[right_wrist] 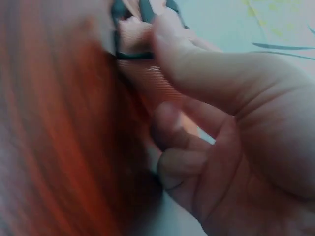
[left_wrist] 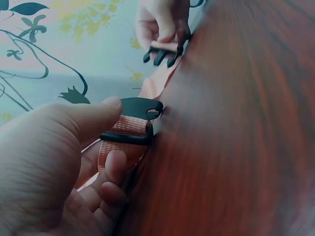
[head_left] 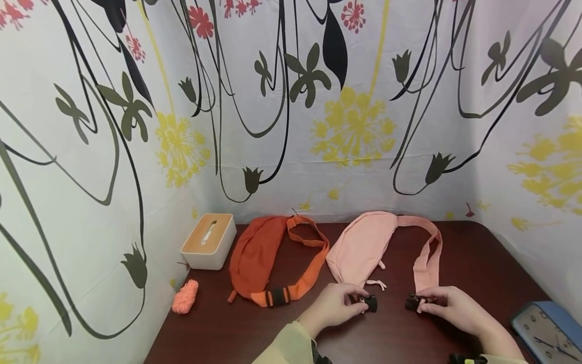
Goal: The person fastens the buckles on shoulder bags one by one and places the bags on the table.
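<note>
I record the left hand (head_left: 334,306) pinching the black buckle socket (head_left: 372,303) and the right hand (head_left: 459,308) the pronged half (head_left: 411,302), the pink bag (head_left: 364,246) on the desk (head_left: 386,336) just beyond the former; a twist in its strap (head_left: 433,268) could, I judge, tilt the prongs (left_wrist: 159,58) and cause jamming.

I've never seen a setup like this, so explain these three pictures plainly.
No machine here: a person works bare-handed. The wide picture comes from a head-worn camera; the two closer ones from a camera on each wrist. On the dark table are a pink bag, an orange bag, a tissue box, an orange yarn-like bundle and a blue clock. The left hand holds the socket half of the pink bag's buckle; the right hand, apart, holds the pronged half.
</note>
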Demonstrator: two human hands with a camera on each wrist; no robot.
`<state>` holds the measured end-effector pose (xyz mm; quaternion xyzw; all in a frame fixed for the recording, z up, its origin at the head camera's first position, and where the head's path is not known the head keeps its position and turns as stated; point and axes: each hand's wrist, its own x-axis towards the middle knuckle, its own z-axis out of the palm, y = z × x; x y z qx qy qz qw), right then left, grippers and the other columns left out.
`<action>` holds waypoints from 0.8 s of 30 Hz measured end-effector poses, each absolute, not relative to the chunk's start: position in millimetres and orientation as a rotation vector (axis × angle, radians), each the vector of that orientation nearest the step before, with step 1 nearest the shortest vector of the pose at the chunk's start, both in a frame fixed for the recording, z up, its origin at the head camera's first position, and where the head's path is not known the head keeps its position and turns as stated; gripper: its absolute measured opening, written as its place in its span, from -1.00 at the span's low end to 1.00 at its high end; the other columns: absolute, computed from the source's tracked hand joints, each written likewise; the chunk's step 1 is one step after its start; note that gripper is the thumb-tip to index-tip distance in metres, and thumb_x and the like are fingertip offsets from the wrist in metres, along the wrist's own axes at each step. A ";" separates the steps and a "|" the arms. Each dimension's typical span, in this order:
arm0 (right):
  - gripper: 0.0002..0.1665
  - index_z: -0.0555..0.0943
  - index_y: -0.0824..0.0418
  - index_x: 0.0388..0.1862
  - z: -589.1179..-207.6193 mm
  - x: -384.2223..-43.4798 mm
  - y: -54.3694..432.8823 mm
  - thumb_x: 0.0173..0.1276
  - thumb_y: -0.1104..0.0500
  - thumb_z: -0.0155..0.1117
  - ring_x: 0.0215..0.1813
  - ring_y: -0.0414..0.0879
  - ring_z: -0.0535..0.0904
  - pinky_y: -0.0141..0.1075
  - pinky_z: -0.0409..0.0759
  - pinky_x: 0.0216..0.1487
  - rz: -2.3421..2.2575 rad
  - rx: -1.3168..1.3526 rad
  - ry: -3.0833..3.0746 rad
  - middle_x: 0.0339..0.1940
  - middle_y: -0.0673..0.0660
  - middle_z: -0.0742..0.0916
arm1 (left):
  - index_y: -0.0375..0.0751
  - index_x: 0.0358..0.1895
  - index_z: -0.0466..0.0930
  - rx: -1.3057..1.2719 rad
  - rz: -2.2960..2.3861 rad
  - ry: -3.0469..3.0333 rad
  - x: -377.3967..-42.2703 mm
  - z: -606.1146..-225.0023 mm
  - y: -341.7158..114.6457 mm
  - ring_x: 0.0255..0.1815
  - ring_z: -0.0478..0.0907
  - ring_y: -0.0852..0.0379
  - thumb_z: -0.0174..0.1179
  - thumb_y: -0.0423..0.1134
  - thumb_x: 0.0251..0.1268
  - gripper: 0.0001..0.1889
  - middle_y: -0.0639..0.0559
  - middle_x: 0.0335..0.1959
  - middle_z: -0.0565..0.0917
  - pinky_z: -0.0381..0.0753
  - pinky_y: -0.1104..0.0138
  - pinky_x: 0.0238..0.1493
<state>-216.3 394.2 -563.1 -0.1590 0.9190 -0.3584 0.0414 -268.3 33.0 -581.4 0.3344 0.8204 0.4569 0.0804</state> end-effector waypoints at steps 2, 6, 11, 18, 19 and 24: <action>-0.71 0.82 0.16 0.16 -563.8 -218.3 387.5 0.58 0.08 0.45 -0.25 -0.47 0.59 -0.39 0.56 -0.27 -1.108 -0.442 2.830 -0.22 -0.16 0.84 | 0.11 0.12 0.85 0.987 1.372 2.461 -268.4 -583.6 33.4 -0.55 0.46 0.54 0.49 -0.11 0.47 -0.77 0.30 -0.36 0.73 0.51 0.57 -0.43; -0.65 0.76 0.20 0.28 -566.9 -222.8 373.5 0.65 0.10 0.35 -0.40 -0.34 0.56 -0.34 0.57 -0.38 -1.203 -0.400 2.798 -0.28 -0.09 0.79 | 0.17 0.15 0.85 0.964 1.355 2.504 -268.4 -584.6 32.8 -0.51 0.47 0.55 0.49 -0.08 0.46 -0.74 0.32 -0.36 0.72 0.50 0.56 -0.40; -0.65 0.73 0.24 0.29 -574.3 -228.5 357.3 0.65 0.13 0.35 -0.47 -0.26 0.58 -0.31 0.60 -0.40 -1.322 -0.380 2.810 -0.36 -0.09 0.76 | 0.20 0.16 0.83 0.935 1.328 2.543 -267.9 -585.7 32.9 -0.47 0.47 0.55 0.48 -0.08 0.47 -0.73 0.37 -0.34 0.69 0.48 0.56 -0.38; -0.69 0.73 0.24 0.23 -582.4 -234.3 328.1 0.63 0.15 0.39 -0.50 -0.21 0.64 -0.31 0.58 -0.41 -1.484 -0.294 2.778 -0.40 -0.06 0.79 | 0.19 0.14 0.84 0.899 1.385 2.531 -265.9 -589.7 34.5 -0.47 0.48 0.54 0.41 -0.11 0.52 -0.77 0.35 -0.27 0.71 0.48 0.54 -0.38; -0.69 0.74 0.24 0.23 -582.9 -234.5 324.2 0.62 0.14 0.39 -0.50 -0.20 0.65 -0.32 0.57 -0.41 -1.506 -0.288 2.773 -0.41 -0.05 0.78 | 0.18 0.15 0.84 0.894 1.396 2.531 -266.0 -589.9 34.8 -0.47 0.48 0.54 0.41 -0.12 0.53 -0.77 0.34 -0.27 0.72 0.49 0.54 -0.37; -0.68 0.75 0.24 0.25 -584.7 -233.3 312.3 0.62 0.17 0.38 -0.52 -0.19 0.64 -0.34 0.51 -0.46 -1.566 -0.303 2.764 -0.46 -0.03 0.77 | 0.14 0.15 0.84 0.886 1.443 2.515 -266.1 -589.6 35.5 -0.46 0.48 0.54 0.40 -0.13 0.55 -0.78 0.29 -0.27 0.74 0.49 0.55 -0.35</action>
